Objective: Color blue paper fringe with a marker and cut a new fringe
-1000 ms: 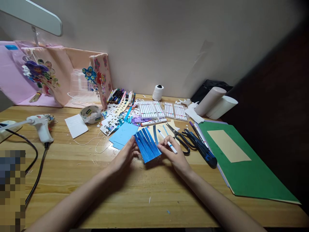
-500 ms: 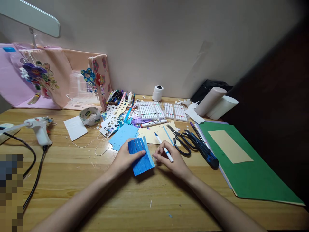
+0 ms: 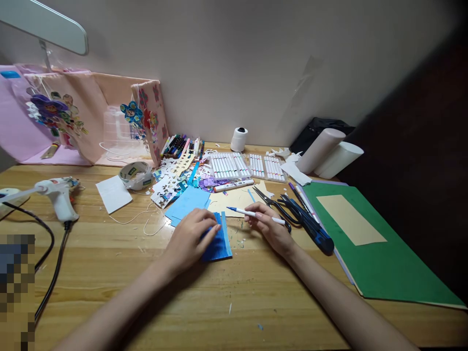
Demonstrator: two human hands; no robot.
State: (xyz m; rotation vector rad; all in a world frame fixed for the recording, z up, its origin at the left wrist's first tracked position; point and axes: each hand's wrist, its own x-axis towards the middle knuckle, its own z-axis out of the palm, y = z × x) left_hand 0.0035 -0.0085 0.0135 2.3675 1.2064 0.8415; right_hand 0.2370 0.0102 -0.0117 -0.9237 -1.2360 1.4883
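Observation:
A blue-coloured sheet of paper [image 3: 218, 246] lies on the table, with streaky dark strokes, slits near its top and a lighter strip along its right side. Over its left part rests my left hand [image 3: 192, 236], palm down, fingers apart and touching the paper; it hides that part. My right hand [image 3: 268, 226] is closed around a white marker [image 3: 272, 220], whose blue tip points left, above the table and apart from the paper. Just behind are light blue sheets [image 3: 188, 202] and a cream sheet [image 3: 230, 202]. Scissors [image 3: 276, 207] lie beyond my right hand.
A box cutter [image 3: 310, 229] and green board [image 3: 365, 263] lie right. Marker sets [image 3: 228, 166], paper scraps [image 3: 168, 180] and a thread spool [image 3: 239, 140] stand behind. Left are a tape roll [image 3: 136, 175], a glue gun [image 3: 60, 195] with its cord, and a pink box [image 3: 87, 112].
My left hand has turned palm down, and the blue paper it held up now lies on the table. My right hand has shifted right, with the marker tilted flatter.

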